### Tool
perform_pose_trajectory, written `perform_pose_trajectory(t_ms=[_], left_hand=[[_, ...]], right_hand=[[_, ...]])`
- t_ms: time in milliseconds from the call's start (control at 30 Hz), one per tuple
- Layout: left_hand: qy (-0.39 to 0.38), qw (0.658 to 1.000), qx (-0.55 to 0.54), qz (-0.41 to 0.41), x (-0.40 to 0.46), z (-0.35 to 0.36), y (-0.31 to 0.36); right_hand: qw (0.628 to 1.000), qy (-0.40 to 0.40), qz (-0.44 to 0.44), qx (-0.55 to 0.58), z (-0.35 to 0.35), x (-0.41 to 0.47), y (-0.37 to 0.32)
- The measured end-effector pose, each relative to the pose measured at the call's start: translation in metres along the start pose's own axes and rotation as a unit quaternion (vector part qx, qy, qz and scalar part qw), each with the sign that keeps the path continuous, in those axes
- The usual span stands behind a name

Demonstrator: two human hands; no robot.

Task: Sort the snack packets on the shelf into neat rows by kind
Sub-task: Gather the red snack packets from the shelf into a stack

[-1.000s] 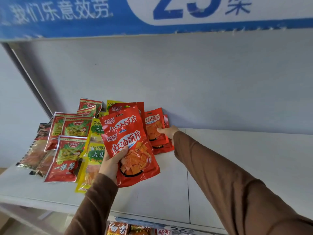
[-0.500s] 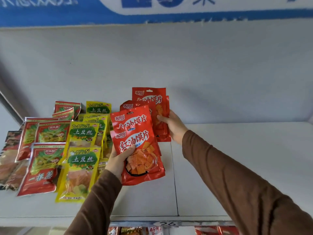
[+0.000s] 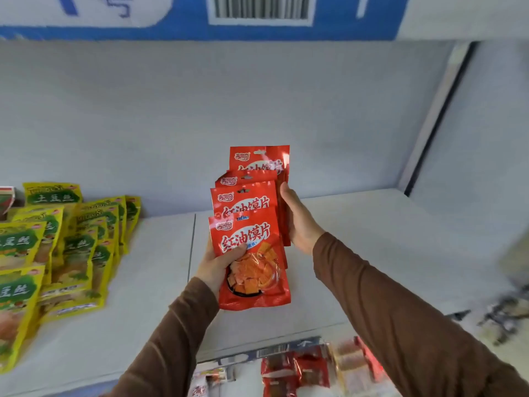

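— Left hand [image 3: 217, 267] is gripping what?
— It is clutching the fanned red packets [image 3: 252, 247] above the shelf [image 3: 357, 253]; the right hand [image 3: 300, 224] is curling round their far edge.
— And the yellow packets [image 3: 71, 247]?
— Lying on the shelf's left.

White shelf [image 3: 357, 253] in front of me. Yellow packets [image 3: 74, 247] lie overlapping on it, at its left end.

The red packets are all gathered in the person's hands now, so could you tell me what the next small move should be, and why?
Probably lower the red packets onto the bare stretch of shelf on the right. Left hand and right hand hold them fanned in the air, and the yellow packets already fill the left side, so that space suits a separate red row.
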State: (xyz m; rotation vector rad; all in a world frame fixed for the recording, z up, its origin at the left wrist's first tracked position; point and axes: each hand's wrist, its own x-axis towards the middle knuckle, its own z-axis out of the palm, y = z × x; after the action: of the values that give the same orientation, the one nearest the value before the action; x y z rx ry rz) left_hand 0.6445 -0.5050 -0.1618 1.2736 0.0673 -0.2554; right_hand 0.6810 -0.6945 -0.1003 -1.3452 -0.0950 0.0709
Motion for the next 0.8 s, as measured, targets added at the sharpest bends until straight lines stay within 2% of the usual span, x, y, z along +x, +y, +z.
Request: perform_pose_trajectory(t_ms=[100,300,600,800], left_hand=[[0.005,1.0,0.0,0.001,-0.002,0.059,-0.022],[0.055,0.998,0.009,0.016,0.002,0.16,-0.051],[0.013,0.999,0.051,0.001,0.047,0.255,-0.069],[0.007,0.994,0.082,-0.068,0.089,0.313,-0.085]], right_hand=[[0.998,0.005,0.01,-0.056,-0.053,-0.019,-0.008],[0.982,-0.048,0.032,-0.18,-0.144,-0.041,-0.031],[0.982,0.083,0.045,-0.162,-0.226,-0.036,-0.038],[0.968,0.158,0.076,-0.179,-0.281,-0.023,-0.05]])
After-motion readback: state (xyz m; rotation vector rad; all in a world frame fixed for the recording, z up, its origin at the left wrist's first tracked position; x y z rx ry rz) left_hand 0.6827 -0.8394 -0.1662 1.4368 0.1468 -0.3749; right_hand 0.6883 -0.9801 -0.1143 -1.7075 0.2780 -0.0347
